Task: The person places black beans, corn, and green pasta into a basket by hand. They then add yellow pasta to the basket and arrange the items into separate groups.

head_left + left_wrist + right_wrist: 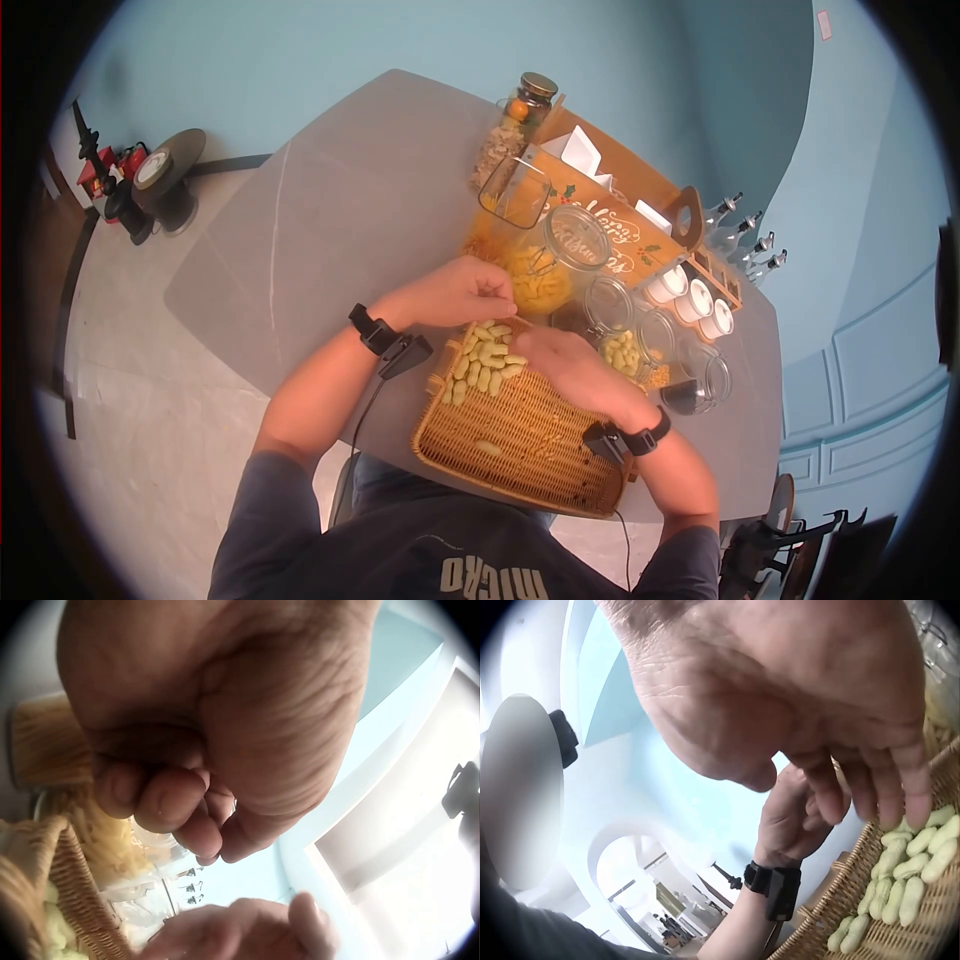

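Note:
A wicker basket (535,425) stands at the table's near edge, with a pile of pale green-yellow peanuts (486,365) in its far left corner. One more peanut (488,449) lies apart near the basket's front. Just beyond the far rim is my left hand (468,291), its fingers curled in and the thumb against them; nothing shows between them. My right hand (572,368) reaches over the basket's far side. In the right wrist view its fingers (885,787) extend downward right by the peanuts (900,877), and its palm holds nothing.
Behind the basket stand glass jars, one with pasta (540,290), another with pale nuts (621,352). A lettered wooden box (610,225) is farther back, with white cups (694,300) and stoppered bottles (745,240) on its right. Grey tabletop (330,190) extends left.

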The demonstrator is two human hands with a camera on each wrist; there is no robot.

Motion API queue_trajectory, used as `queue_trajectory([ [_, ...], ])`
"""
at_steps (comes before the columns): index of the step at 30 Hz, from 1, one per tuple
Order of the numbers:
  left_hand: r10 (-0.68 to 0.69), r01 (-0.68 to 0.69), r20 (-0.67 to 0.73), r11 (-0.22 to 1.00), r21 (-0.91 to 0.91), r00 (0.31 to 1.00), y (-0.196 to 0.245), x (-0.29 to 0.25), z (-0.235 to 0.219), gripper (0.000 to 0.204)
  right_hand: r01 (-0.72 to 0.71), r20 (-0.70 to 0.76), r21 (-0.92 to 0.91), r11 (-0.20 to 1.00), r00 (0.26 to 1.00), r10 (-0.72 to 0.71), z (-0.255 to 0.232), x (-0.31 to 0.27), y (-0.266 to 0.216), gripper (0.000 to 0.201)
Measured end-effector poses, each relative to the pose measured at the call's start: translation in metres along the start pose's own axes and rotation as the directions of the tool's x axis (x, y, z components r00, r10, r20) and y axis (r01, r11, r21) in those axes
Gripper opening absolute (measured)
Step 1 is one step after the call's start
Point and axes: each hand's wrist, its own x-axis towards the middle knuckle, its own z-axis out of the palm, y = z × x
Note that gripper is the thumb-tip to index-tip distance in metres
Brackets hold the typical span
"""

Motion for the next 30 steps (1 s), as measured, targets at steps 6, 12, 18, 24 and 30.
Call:
queue_trajectory([
  [6,-0.025,0.024,0.006,1.0,0.019,1.0,-0.001,0.001,0.001,0.022,0.123,0.66,-0.125,0.984,0.751,-0.01,0.049,-0.033,-0.005,0.04],
  [12,-0.052,0.052,0.007,0.999,-0.004,0.999,0.004,0.0,0.002,0.021,0.258,0.301,-0.067,0.964,0.926,-0.227,0.062,-0.05,-0.006,0.039],
  [18,-0.047,0.047,0.018,0.999,-0.006,0.999,0.001,0.0,0.001,0.022,0.157,0.486,-0.148,0.977,0.872,-0.066,0.015,-0.045,-0.031,0.039],
  [24,-0.04,0.039,0.025,0.999,0.03,0.999,0.001,0.001,0.001,0.021,0.005,0.634,0.051,0.999,0.773,-0.036,0.063,-0.032,-0.031,0.038],
  [30,-0.051,0.051,0.024,0.999,0.013,0.998,0.006,0.0,0.0,0.02,0.3,0.363,0.032,0.953,0.885,-0.291,0.059,-0.039,-0.007,0.045],
])
